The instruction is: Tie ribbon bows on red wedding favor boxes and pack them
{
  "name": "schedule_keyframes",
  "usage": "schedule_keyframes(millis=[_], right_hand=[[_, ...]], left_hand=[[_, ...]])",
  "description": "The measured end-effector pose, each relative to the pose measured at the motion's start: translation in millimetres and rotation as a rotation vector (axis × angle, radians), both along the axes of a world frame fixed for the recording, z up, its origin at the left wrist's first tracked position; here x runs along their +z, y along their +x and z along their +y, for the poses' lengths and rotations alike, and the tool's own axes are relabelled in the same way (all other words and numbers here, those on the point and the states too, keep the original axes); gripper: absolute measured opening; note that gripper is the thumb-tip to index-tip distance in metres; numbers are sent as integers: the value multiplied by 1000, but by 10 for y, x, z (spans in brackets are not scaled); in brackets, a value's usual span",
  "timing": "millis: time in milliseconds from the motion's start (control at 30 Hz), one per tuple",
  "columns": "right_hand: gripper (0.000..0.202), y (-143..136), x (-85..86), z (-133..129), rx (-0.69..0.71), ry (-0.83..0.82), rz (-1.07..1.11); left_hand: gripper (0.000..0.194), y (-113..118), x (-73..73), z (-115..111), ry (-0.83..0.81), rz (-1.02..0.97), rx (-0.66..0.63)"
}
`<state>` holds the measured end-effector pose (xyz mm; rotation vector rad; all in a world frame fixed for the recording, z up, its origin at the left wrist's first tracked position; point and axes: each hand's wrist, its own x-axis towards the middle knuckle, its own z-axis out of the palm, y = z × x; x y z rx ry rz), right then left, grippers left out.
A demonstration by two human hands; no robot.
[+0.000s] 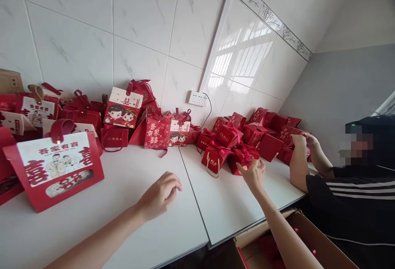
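Note:
Above the white tabletop, my left hand (160,195) is loosely curled, with a gap between thumb and fingers and nothing in it. My right hand (254,174) is spread, thumb apart from the fingers, in front of a red gift box with a ribbon bow (243,156); whether it touches the box I cannot tell. Beside that stands a red box with a rope handle (211,162). Toward the left, a large red gift box with a white printed front (61,164) stands upright. Between my hands and the wall is a box printed with two cartoon figures (180,131).
Several red gift boxes (114,139) crowd the wall side of the white table (129,186). A power strip (197,98) is on the tiled wall. Below the table edge sits an open cardboard carton (321,236). At right, a person's hands (300,139) are near more red boxes.

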<state>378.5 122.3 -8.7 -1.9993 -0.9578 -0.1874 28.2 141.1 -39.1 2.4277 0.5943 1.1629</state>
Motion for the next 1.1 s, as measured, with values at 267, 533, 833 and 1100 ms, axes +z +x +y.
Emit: schedule_keyframes(millis=[267,533,833,1100], right_hand=[[77,-306,15,-315,-49,100,-57],[64,-1598,142,-417,727,362,-382],[64,-2462,11,-149,761,-19,-519],[46,-2249,642,243,885,-125,-124]], left_hand=[[26,30,-64,-53,15,46,-42],[44,-7,74,-43,-274,-380,79],[38,-346,150,458,-650,-820,499],[42,-751,217,375,-445,-641,339]])
